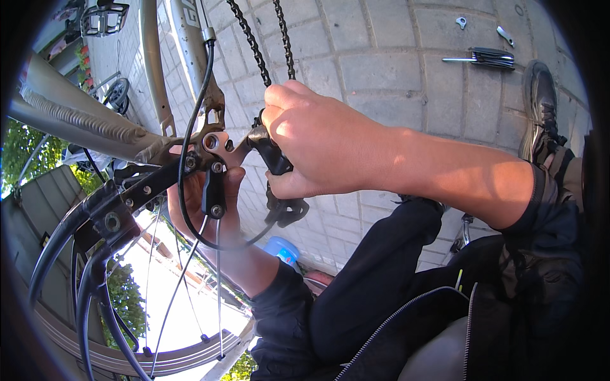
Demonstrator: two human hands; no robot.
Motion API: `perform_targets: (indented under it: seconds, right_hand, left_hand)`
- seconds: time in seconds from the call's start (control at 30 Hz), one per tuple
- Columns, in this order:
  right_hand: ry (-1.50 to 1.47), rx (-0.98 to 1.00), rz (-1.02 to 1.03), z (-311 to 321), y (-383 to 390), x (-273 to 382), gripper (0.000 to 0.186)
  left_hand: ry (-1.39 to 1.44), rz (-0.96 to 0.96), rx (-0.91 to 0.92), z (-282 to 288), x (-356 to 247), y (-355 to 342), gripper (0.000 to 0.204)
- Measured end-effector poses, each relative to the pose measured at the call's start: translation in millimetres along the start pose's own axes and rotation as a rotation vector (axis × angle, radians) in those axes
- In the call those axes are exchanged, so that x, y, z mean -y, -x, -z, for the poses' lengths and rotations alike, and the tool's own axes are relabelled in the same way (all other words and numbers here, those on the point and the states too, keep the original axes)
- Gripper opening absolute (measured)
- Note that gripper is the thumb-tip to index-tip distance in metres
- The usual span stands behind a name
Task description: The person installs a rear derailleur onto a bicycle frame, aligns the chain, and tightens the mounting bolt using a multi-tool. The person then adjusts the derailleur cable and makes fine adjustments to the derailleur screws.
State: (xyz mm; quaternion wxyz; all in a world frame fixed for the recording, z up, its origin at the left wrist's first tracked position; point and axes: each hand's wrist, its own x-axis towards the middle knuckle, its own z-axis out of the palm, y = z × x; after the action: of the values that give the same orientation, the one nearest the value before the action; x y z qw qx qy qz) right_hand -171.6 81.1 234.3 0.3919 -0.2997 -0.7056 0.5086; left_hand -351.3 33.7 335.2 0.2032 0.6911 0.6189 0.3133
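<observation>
My right hand [324, 143] grips a black rear derailleur [273, 155] beside the bicycle's rear dropout, with the silver hanger [216, 143] just left of my knuckles. A chain [286, 44] runs up past my fingers. Behind the dropout and a black rack stay [155, 181], my left hand [225, 222] reaches up with thumb raised and fingers curled, partly hidden; what they hold is unclear. A black cable [210, 63] loops down across it, and spokes [219, 286] cross in front of the wrist.
Paving [387, 57] lies below, with a folding tool set [492, 59] and two small loose parts [505, 36] at upper right. My shoe [540, 108] is at right. A pedal [101, 19] shows at upper left, a blue container [283, 251] behind my left arm.
</observation>
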Motion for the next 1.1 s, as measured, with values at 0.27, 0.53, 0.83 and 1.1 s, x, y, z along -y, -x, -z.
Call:
perform_targets:
  seconds: [0.27,0.53,0.83,1.1]
  right_hand:
    - [-0.007,-0.022,-0.002,-3,1,1,0.039]
    - [-0.026,-0.024,-0.008,-2,1,1,0.042]
    - [-0.058,-0.034,-0.031,1,4,6,0.045]
    - [-0.057,-0.030,-0.006,4,4,4,0.046]
  left_hand:
    - [-0.083,0.047,0.013,-5,-14,0,0.053]
    - [0.063,0.069,-0.014,-11,-13,-2,0.052]
    - [0.115,0.032,0.036,-11,-5,-1,0.058]
    - [0.052,0.002,0.008,-13,-1,-1,0.059]
